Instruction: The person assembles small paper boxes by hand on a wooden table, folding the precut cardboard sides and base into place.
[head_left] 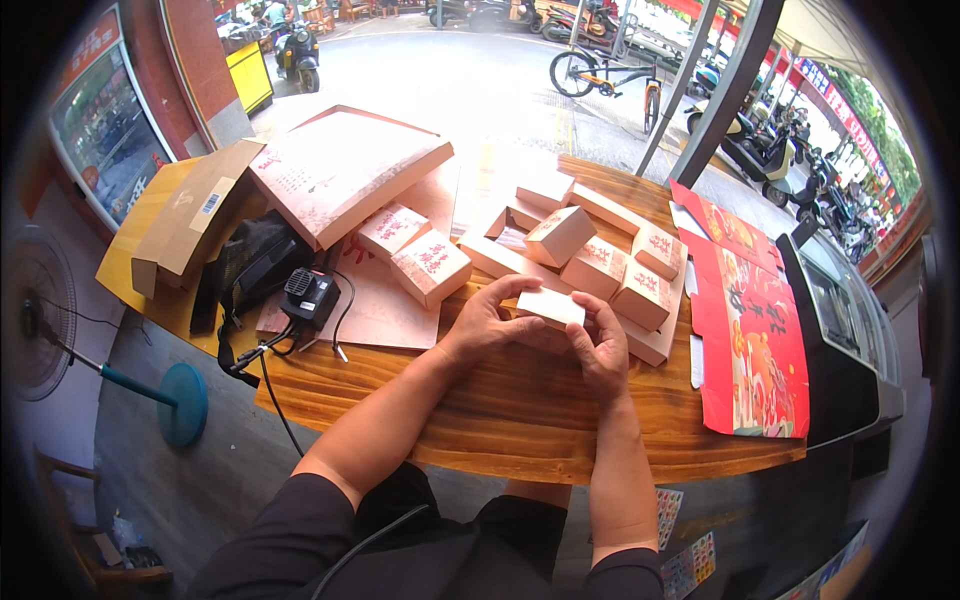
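Between my two hands I hold a small pale cardboard box [552,306] above the front of the wooden table. My left hand [492,318] grips its left end, thumb below and fingers along the far edge. My right hand [602,345] is closed on the right end. Just beyond is a shallow pink box tray [650,345] with several small pink boxes in and on it, among them one tilted box [560,238]. Two more small boxes, one of them a printed box [431,267], stand left of my hands beside a large pink box lid [350,170].
A black device with cables [311,297] and a black bag [255,255] lie at the left, near a brown carton [190,215]. Flat red printed cardboard [750,330] covers the right end. A fan base [183,405] stands on the floor at left; a bicycle [605,80] is outside.
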